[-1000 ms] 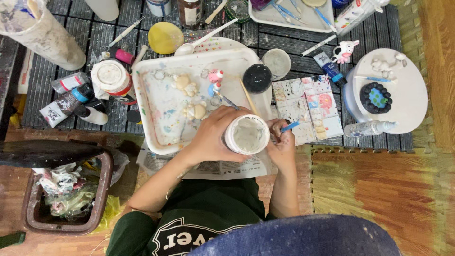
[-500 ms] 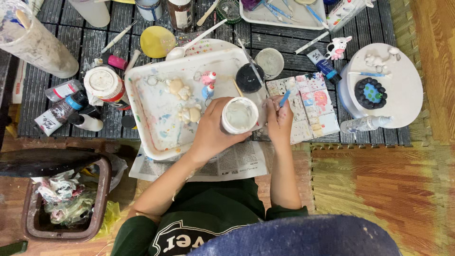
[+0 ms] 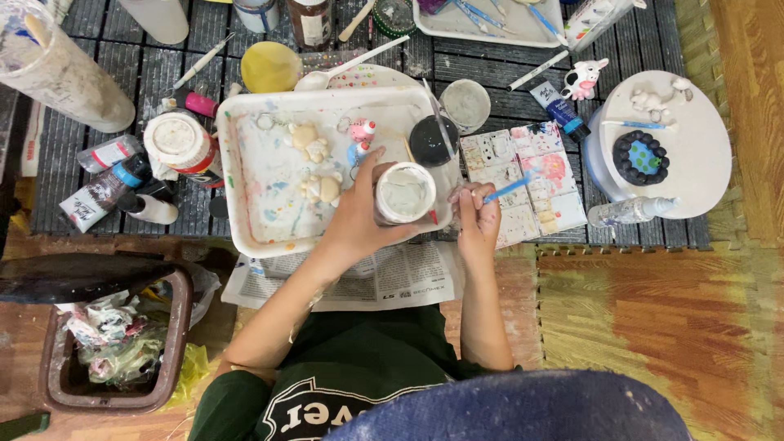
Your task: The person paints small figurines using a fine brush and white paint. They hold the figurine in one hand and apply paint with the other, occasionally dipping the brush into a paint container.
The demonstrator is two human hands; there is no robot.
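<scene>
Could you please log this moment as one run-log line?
left hand: holds white jar | right hand: holds blue brush | below: white tray

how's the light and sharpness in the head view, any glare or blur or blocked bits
Head view: soft, even light, no harsh glare; left hand holding the white jar and right hand with the blue brush look sharp; a blurred blue shape blocks the bottom edge.

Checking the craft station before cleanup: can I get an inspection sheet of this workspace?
Surface: dark slatted table, paint-flecked.
Job's things: white jar in left hand; blue brush in right hand; white tray with small figurines.
Clutter: paint bottles, yellow lid, newspaper.
Grippers: both hands closed on their items.
Cables: nothing seen.
Surroundings: full waste bin, wood-pattern floor mat.
</scene>
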